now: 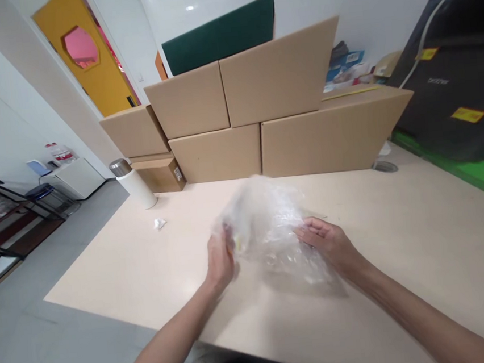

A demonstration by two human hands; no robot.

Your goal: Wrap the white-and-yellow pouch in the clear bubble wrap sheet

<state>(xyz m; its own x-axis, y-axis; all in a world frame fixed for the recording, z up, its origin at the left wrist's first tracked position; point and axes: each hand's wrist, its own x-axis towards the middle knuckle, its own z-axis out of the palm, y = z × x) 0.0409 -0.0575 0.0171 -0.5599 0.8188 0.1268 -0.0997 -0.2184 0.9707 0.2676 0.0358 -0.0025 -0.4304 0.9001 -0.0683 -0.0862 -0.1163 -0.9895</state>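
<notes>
A clear plastic bag (pixel 272 224), crinkled and blurred by motion, is spread between my two hands above the table (pixel 118 279). My left hand (pixel 221 259) is closed on the bag's left side. A small yellow-orange bit shows by its fingers, too smeared to name. On the bag's right side my right hand (pixel 327 242) pinches the plastic between thumb and fingers. The bag's lower right corner hangs close over the tabletop; whether it touches I cannot tell.
Cardboard boxes (pixel 218 156) are stacked along the table's back, with a dark green box (pixel 221 35) on top. A white flask (pixel 136 186) and a crumpled white scrap (pixel 159 223) stand at the left. A round glass-like object (pixel 385 166) lies at the back right.
</notes>
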